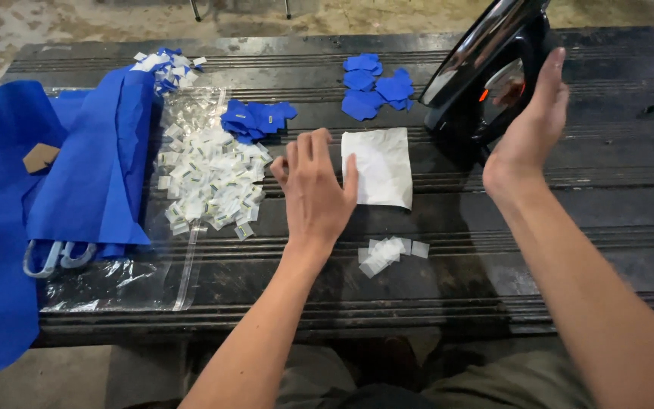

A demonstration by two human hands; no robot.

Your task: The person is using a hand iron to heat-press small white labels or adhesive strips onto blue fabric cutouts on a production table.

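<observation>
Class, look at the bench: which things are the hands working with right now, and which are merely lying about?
In use:
left hand on the white cloth
right hand on the black iron

Lying about:
pile of white labels
blue patches
blue fabric
scissors

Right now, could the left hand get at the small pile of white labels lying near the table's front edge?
Probably yes. The left hand rests flat by the white cloth square, and the small pile of white labels lies just below it on the dark table, with nothing between them.
</observation>
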